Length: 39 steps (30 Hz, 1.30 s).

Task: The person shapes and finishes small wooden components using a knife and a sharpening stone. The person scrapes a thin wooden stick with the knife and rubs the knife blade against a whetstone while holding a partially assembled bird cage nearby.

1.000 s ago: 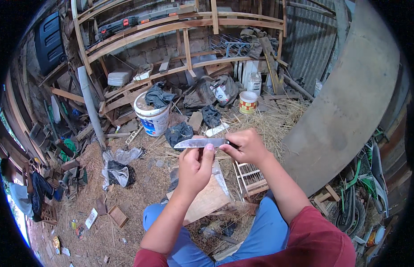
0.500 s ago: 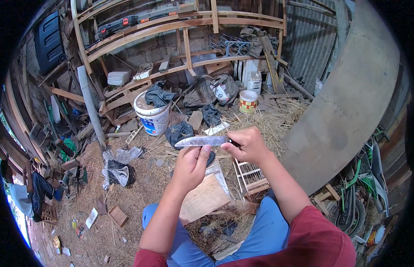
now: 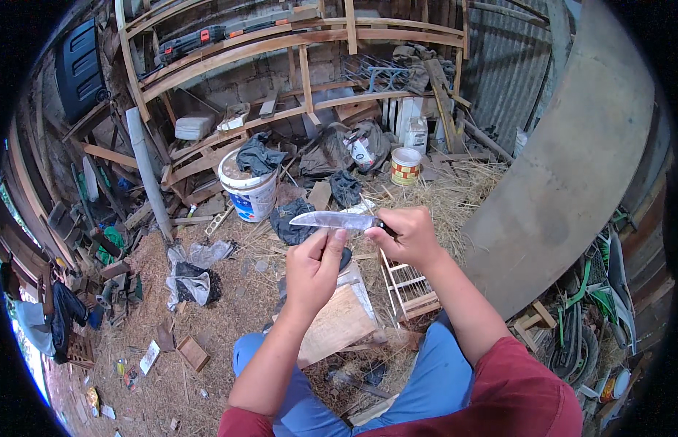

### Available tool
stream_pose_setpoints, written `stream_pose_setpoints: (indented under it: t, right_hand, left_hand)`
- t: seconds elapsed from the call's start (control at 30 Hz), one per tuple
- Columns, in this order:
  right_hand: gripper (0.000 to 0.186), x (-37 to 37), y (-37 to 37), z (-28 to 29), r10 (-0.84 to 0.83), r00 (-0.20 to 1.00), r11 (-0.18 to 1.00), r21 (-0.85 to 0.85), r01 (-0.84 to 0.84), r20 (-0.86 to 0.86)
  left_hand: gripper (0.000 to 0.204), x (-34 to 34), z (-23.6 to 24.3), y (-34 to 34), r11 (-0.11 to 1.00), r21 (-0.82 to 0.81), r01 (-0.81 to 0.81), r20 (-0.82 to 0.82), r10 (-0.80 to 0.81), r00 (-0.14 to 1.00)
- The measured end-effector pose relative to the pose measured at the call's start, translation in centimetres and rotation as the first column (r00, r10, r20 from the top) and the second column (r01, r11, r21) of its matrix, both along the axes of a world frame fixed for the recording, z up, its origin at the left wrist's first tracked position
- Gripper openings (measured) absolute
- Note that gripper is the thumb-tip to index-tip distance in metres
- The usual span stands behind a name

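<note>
A knife (image 3: 332,220) with a broad shiny blade and a dark handle is held level in front of me, its tip toward the left. My right hand (image 3: 406,234) is closed round the handle. My left hand (image 3: 315,264) is closed under the middle of the blade, its thumb tip at the lower edge and its curled fingers partly hidden. Below the hands, between my knees, a pale wooden board (image 3: 337,328) lies tilted. Beside it stands a slatted wooden frame (image 3: 412,288).
A white bucket (image 3: 250,197) with black plastic on top and a small patterned tub (image 3: 405,171) stand ahead. A large curved sheet (image 3: 565,167) leans at the right, near a motorbike part (image 3: 576,335). Wooden racks (image 3: 302,44) line the back. Straw and scraps cover the floor.
The knife and both hands have risen slightly and shifted a little to the right. Both hands keep their hold.
</note>
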State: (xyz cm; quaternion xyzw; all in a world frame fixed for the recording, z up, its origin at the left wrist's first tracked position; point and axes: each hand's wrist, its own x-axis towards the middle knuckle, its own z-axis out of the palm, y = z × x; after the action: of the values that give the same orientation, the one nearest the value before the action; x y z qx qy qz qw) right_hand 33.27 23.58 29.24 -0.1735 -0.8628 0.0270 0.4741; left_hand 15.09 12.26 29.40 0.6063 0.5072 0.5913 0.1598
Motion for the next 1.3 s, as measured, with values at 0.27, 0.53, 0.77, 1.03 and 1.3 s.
stream_pose_setpoints:
  t: [0.27, 0.53, 0.77, 1.03, 1.3]
  right_hand:
    - [0.043, 0.2, 0.9, -0.9, -0.044, 0.999, 0.995, -0.086, 0.044, 0.002]
    - [0.045, 0.2, 0.7, -1.0, -0.069, 0.994, 0.995, -0.069, 0.075, 0.085]
    - [0.045, 0.0, 0.7, -1.1, -0.07, 0.994, 0.995, -0.067, 0.076, 0.086]
    - [0.038, -0.2, 0.6, -1.7, -0.033, 0.993, 0.993, -0.106, 0.045, 0.11]
    - [0.04, 0.0, 0.5, -1.5, -0.069, 0.989, 0.986, -0.14, 0.088, 0.132]
  left_hand:
    - [0.013, -0.4, -1.5, 1.1, 0.982, -0.072, 0.172, 0.304, -0.142, 0.942]
    - [0.014, -0.4, -1.3, 0.9, 0.984, -0.048, 0.172, 0.34, -0.146, 0.929]
    - [0.012, -0.5, -0.7, 0.6, 0.972, -0.105, 0.21, 0.349, -0.162, 0.923]
    - [0.012, -0.7, -1.8, 1.2, 0.981, -0.082, 0.176, 0.365, -0.135, 0.921]
    - [0.02, 0.0, -0.6, 0.3, 0.997, -0.069, 0.02, 0.172, -0.008, 0.985]
